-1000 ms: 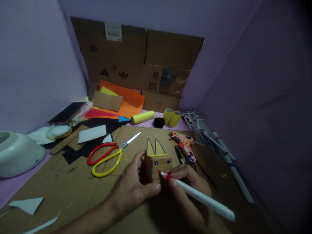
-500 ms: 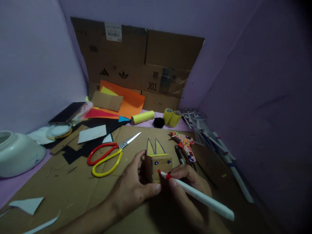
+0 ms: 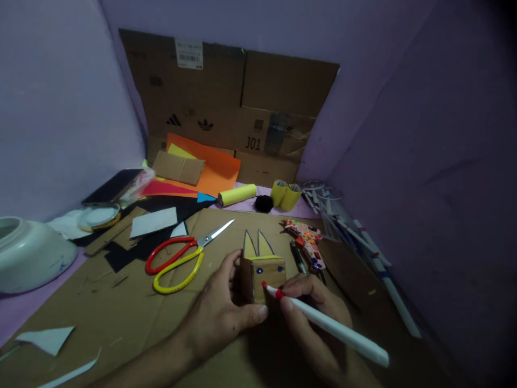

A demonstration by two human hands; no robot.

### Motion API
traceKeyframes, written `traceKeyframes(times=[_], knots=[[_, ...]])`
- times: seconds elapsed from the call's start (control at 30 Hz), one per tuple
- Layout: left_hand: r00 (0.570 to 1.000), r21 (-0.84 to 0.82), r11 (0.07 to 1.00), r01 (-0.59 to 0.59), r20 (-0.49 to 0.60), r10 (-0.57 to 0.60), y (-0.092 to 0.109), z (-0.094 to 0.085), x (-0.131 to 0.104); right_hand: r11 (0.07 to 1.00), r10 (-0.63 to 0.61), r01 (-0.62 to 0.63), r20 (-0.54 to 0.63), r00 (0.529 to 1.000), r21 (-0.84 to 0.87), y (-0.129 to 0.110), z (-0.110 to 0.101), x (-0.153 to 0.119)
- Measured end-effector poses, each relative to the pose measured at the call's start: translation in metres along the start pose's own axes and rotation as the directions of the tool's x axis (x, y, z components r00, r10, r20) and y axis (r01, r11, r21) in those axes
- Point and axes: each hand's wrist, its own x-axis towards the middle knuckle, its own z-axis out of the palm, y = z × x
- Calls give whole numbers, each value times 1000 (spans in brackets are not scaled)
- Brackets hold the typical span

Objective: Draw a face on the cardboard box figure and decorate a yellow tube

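Note:
A small brown cardboard figure (image 3: 270,272) with two yellow pointed ears and two blue dot eyes lies on a large cardboard sheet (image 3: 121,318). My left hand (image 3: 224,312) grips the figure from its left side, thumb along the lower edge. My right hand (image 3: 313,318) holds a white marker with a red tip (image 3: 331,327), and the tip touches the figure's face just below the eyes.
Red-and-yellow scissors (image 3: 181,257) lie left of the figure. A patterned glue gun (image 3: 307,241) and a pen lie to its right. Yellow rolls (image 3: 285,194), coloured paper (image 3: 214,167), a white bowl (image 3: 28,253) and a flattened box (image 3: 234,102) fill the back and left.

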Motion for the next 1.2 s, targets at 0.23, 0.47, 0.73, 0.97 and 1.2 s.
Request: traceKeyframes(times=[0.23,0.47,0.73,0.97,1.2], knots=[[1000,-56,998,-8,13,8,0,1,0,999,-5,4,-17,1000,-35,1,-2,-1],[1000,-46,999,4,8,-3,-1,-1,-1,997,7,-7,-1,1000,-80,-2,-2,1],[1000,-69,998,12,0,-12,0,1,1,1000,-2,2,-3,1000,-9,1,-1,1],[996,-165,985,59,-49,-68,5,-1,2,990,106,-80,-237,966,118,11,-11,8],[995,-168,983,77,-55,-87,4,-2,3,996,72,-76,-98,993,-43,7,-11,8]])
